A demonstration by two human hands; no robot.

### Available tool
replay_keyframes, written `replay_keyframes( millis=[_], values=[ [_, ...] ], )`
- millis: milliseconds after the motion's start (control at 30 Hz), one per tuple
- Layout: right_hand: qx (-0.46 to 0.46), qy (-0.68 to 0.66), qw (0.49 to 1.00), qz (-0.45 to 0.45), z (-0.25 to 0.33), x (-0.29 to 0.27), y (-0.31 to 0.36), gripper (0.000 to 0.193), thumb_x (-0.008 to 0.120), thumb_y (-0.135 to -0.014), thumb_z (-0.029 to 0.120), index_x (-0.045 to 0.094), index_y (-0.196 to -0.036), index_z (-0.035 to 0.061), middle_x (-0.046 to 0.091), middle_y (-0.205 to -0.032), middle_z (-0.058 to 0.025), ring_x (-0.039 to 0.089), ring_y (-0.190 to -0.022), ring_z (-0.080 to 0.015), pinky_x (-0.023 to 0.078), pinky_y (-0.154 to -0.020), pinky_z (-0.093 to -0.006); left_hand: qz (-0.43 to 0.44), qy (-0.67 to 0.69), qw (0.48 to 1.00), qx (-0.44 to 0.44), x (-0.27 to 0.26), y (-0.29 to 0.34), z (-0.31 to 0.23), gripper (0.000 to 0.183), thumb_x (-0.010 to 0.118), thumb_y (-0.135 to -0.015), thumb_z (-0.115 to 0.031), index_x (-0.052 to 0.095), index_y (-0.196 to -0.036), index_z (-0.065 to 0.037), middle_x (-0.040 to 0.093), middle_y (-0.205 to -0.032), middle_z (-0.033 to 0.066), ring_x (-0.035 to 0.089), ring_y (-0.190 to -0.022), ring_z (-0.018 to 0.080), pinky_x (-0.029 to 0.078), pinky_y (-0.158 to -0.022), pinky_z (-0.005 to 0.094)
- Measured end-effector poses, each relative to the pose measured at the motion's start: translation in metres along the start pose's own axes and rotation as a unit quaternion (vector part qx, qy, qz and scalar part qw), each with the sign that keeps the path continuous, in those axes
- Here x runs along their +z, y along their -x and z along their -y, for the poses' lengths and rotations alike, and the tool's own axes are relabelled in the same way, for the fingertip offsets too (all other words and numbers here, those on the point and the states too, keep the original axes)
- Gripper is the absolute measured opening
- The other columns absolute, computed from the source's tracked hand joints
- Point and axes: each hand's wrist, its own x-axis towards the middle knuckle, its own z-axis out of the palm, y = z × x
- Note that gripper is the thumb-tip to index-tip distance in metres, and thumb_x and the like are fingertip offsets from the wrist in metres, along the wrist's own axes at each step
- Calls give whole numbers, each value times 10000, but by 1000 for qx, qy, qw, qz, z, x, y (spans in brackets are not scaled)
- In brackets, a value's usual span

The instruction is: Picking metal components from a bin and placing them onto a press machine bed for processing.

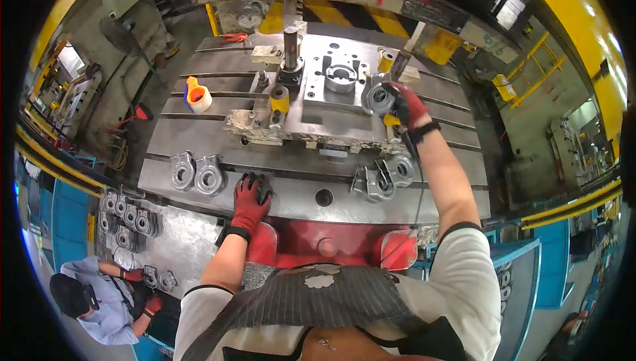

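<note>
My right hand (411,108), in a red and black glove, grips a ring-shaped metal part (379,97) at the right edge of the die block. A round seat with a ring (341,79) shows in the middle of the die plate (317,99). My left hand (252,203), gloved alike, lies on the front edge of the press bed with its fingers stretched out and holds nothing. Just left of it two similar metal parts (209,177) lie side by side. Several more metal parts (379,183) lie heaped at the front right of the bed.
An orange and white cup-like piece (197,96) stands on the slotted bed (169,122) at left. A guide post (291,50) rises beside the die. A co-worker (99,298) at lower left handles similar parts at a side table (189,238). Red-orange pliers (234,38) lie far left.
</note>
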Motion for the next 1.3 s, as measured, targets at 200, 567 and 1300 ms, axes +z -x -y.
replay_keyframes(
  millis=[200,567,1300],
  values=[
    [12,600,783,-165,28,54,-96,618,567,-754,560,644,-1029,12,638,-1025,-208,608,-984,-327,462,-827,-377,18,10,999,-27,-4,4,1,660,683,-678,-408,509,-1243,-115,376,-1348,173,291,-1259,421,255,-1054,505],
    [-55,819,571,-5,-7,133,-99,527,608,-746,532,683,-926,43,651,-1023,-164,584,-1034,-317,400,-945,-377,-14,25,999,14,-6,-3,-5,624,689,-683,-373,515,-1228,-122,416,-1305,155,326,-1237,395,264,-1046,492],
    [-296,485,823,-8,-65,46,87,550,680,-800,231,470,-1283,73,526,-1217,-178,513,-1128,-312,411,-941,-365,-201,138,968,-59,6,23,66,497,659,-790,-206,496,-1224,-28,477,-1268,170,437,-1182,315,334,-1009,406]
  ],
)
